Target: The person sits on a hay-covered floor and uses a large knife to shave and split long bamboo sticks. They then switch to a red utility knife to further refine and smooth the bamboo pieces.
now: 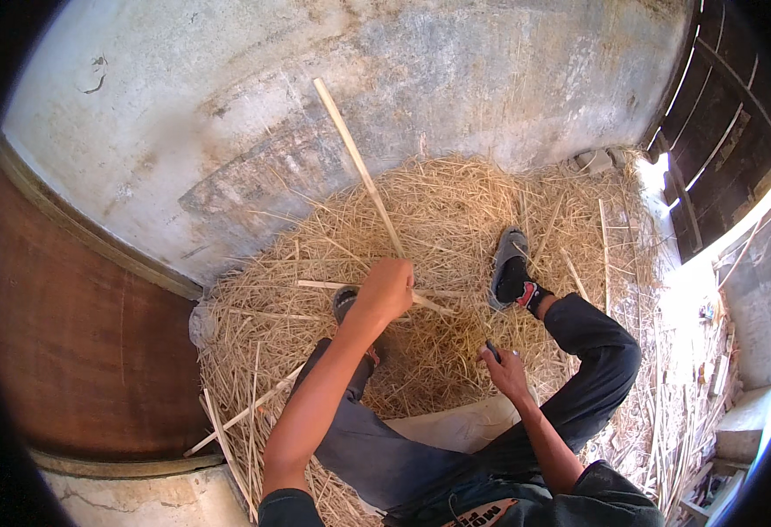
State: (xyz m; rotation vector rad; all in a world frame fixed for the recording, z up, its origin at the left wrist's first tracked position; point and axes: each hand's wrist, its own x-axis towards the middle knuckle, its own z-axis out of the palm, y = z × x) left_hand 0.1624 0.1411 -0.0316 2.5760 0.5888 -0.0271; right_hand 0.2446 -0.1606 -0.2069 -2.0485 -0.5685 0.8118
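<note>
My left hand (390, 285) is closed in a fist around the lower end of a long pale bamboo strip (348, 140). The strip slants up and away to the left, its far end in front of the wall. Lower and to the right, my right hand (509, 373) grips a small tool with a black handle (491, 351); its working end cannot be made out against the straw. Another pale strip (434, 304) passes below my left fist, and I cannot tell whether that hand touches it. My feet rest in the straw on either side, in dark sandals (508, 263).
Loose straw and thin shavings (438, 206) cover the floor around me. More strips (253, 411) lie at the left. A stained concrete wall (491, 88) rises ahead, a brown wooden door (95, 334) stands at the left, and dark boards (719, 132) are at the far right.
</note>
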